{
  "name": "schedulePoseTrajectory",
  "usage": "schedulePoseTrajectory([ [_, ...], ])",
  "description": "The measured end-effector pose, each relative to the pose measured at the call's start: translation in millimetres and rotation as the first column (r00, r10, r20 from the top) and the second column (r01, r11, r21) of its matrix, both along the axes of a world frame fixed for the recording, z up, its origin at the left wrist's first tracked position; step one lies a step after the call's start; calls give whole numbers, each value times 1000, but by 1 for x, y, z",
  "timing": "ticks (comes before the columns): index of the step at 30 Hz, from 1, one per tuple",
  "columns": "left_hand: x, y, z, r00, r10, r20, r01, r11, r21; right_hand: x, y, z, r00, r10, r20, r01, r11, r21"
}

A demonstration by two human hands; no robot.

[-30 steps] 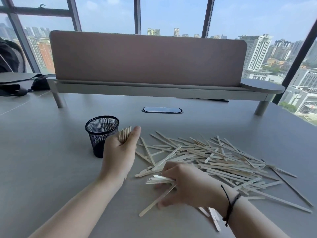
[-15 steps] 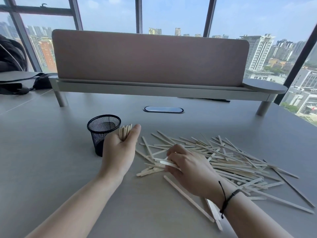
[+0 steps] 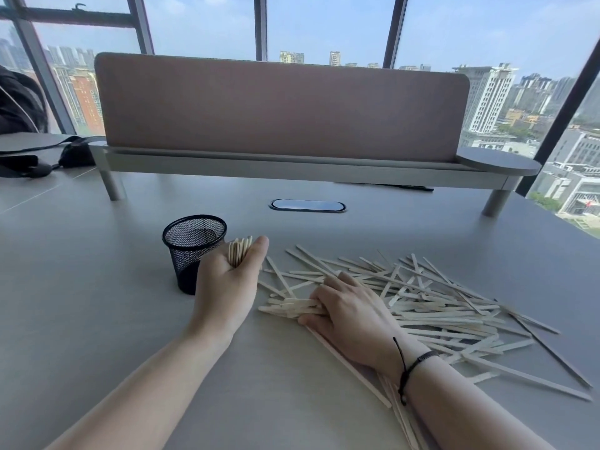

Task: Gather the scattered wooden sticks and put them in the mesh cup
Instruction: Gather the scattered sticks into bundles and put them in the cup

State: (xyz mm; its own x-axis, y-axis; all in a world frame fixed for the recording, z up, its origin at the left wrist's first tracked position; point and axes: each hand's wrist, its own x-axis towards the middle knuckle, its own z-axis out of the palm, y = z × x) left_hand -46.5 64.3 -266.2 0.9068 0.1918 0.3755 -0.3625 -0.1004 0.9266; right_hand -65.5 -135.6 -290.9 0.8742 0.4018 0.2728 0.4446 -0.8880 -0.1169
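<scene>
A black mesh cup [image 3: 193, 251] stands upright on the grey table, left of centre. Just to its right, my left hand [image 3: 227, 287] is closed around an upright bundle of wooden sticks [image 3: 239, 250] whose tips poke out above the fingers. A wide scatter of pale wooden sticks [image 3: 431, 306] covers the table to the right. My right hand [image 3: 349, 311] lies at the pile's left edge, fingers curled around several sticks [image 3: 289, 307] that jut out leftward. More sticks lie hidden under my right forearm.
A pink desk divider on a grey raised shelf [image 3: 282, 164] runs across the back. A cable grommet [image 3: 307, 205] sits in the table behind the cup. Black bag and straps [image 3: 48, 157] lie far left. Bare table [image 3: 81, 303] spreads left of the cup.
My right hand moved up and left from the near edge of the pile, gathering sticks into its fingers. My left hand stayed beside the cup with its bundle.
</scene>
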Motion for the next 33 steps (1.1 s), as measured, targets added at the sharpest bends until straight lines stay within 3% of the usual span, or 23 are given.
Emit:
schedulePoseTrajectory([
  [8,-1,-1,-2,1000,-19,-5,19,1000,-15,0,-2,0,999,31,10,-30,998,-54],
  [13,1,0,-3,1000,-19,-3,19,1000,-5,-4,-1,6,999,39,-17,-39,999,-1],
  [20,1,0,-2,1000,1,-3,-1,1000,-10,-2,-4,5,994,32,108,-37,998,46],
  [24,0,0,-1,1000,7,1,-7,1000,-8,-3,-4,5,966,-11,259,-31,987,157],
  [33,-1,0,1,1000,7,25,-7,1000,-6,-8,3,14,946,-122,300,13,941,339],
])
